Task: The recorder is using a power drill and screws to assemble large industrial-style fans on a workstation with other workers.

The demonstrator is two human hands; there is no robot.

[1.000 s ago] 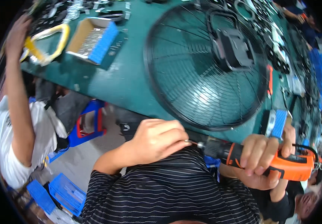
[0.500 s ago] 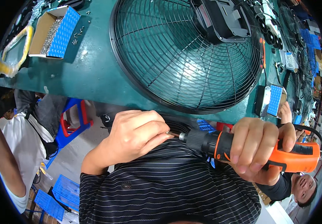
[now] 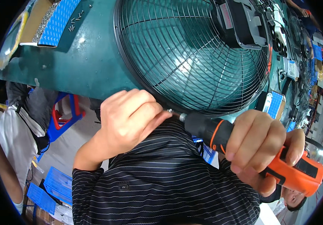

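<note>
My right hand [image 3: 260, 150] grips an orange and black electric screwdriver [image 3: 296, 170] around its body, its bit pointing left. At the bit's tip is a small silver screw [image 3: 170, 111]. My left hand [image 3: 131, 118] is closed in a pinch, its fingertips at that screw; the hand partly hides it. Just beyond both hands, a round black wire fan guard [image 3: 176, 69] lies on the green table [image 3: 82, 71], overhanging the near edge. A black plastic housing [image 3: 240, 22] sits at the guard's middle.
At the far left stands an open blue-patterned box of screws [image 3: 54, 24], with several loose screws [image 3: 73, 26] beside it. Another blue-patterned box [image 3: 275, 105] is at the right. A person in white sits left, by a blue and red stool [image 3: 62, 116]; another person shows at lower right.
Both my hands have moved up toward the guard's near rim, and the screwdriver now tilts more, its handle lower. The view has shifted; the screw shows more plainly at the bit.
</note>
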